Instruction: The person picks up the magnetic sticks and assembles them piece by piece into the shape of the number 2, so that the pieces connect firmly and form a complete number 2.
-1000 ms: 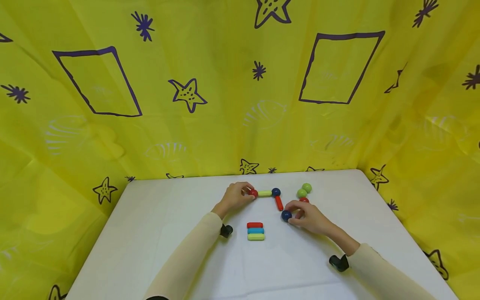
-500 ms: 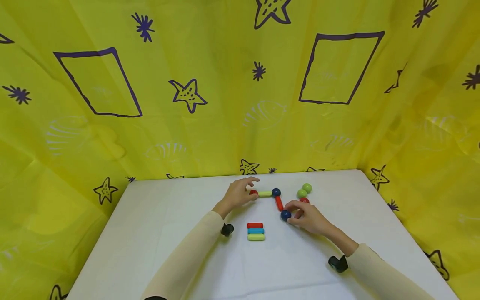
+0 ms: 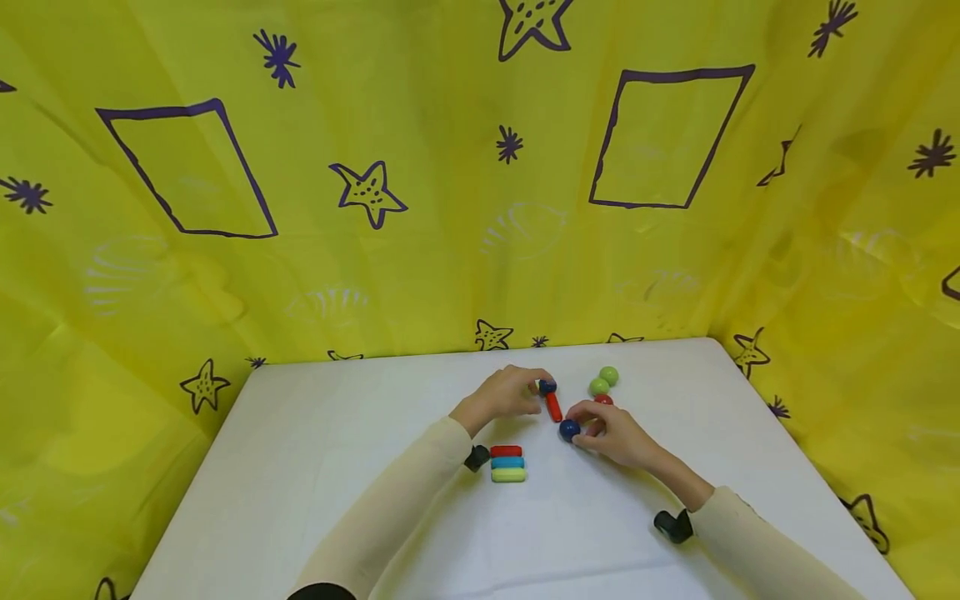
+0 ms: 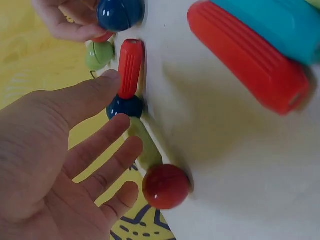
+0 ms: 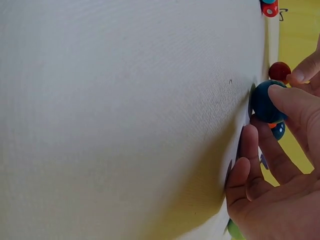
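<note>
My right hand [image 3: 615, 435] pinches a dark blue ball [image 3: 569, 430] between thumb and fingers, low over the table near the lower end of a red rod [image 3: 553, 407]. That rod's far end meets a second blue ball [image 4: 125, 107]. From there a pale yellow-green rod [image 4: 145, 145] leads to a red ball [image 4: 166, 186], both mostly covered by the left hand in the head view. My left hand [image 3: 508, 395] reaches over this chain with fingers loosely spread. Its thumb and fingertips lie around the second blue ball, the index finger arching over it.
Red [image 3: 506, 452], blue [image 3: 507, 462] and yellow-green [image 3: 508, 476] rods lie stacked side by side in front of the left hand. Beyond the right hand, two green balls [image 3: 599, 387] and a red ball [image 3: 603, 401] sit together. A yellow patterned curtain [image 3: 442, 275] borders the white table [image 3: 337, 450].
My left hand has let go of the red ball and moved right along the chain to the far blue ball. The right hand keeps its pinch on the near blue ball, almost unmoved.
</note>
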A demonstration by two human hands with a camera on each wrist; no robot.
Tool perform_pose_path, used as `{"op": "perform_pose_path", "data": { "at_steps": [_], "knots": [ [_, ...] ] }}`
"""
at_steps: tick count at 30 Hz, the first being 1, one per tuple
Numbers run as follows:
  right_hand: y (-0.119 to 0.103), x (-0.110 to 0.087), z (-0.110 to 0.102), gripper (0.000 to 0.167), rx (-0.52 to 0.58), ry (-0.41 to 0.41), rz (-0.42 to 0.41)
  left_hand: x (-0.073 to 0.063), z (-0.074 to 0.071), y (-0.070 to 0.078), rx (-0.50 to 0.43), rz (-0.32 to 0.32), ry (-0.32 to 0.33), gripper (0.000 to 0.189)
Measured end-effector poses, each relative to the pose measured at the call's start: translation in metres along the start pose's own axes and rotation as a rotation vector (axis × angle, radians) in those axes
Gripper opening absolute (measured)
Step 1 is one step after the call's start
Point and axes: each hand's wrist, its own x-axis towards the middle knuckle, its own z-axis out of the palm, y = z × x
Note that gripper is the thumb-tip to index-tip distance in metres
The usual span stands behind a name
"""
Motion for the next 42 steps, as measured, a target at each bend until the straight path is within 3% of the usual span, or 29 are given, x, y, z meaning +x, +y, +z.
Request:
{"op": "perform_pose_path", "data": {
  "at_steps": [10,28,42],
  "knots": [
    [0.000,0.002,0.001,0.030,0.012,-0.001,0.007,0.007,0.015,0.010,0.026,-0.058,-0.075,0.038],
    [-0.005,-0.002,0.005,0.032,0.022,0.025,-0.001,0.009,0.029,0.015,0.097,-0.009,-0.042,0.022],
    [-0.002,-0.004,0.005,0.032,0.018,0.046,0.023,0.014,0.023,0.006,-0.134,-0.014,-0.002,0.022]
  ]
}}
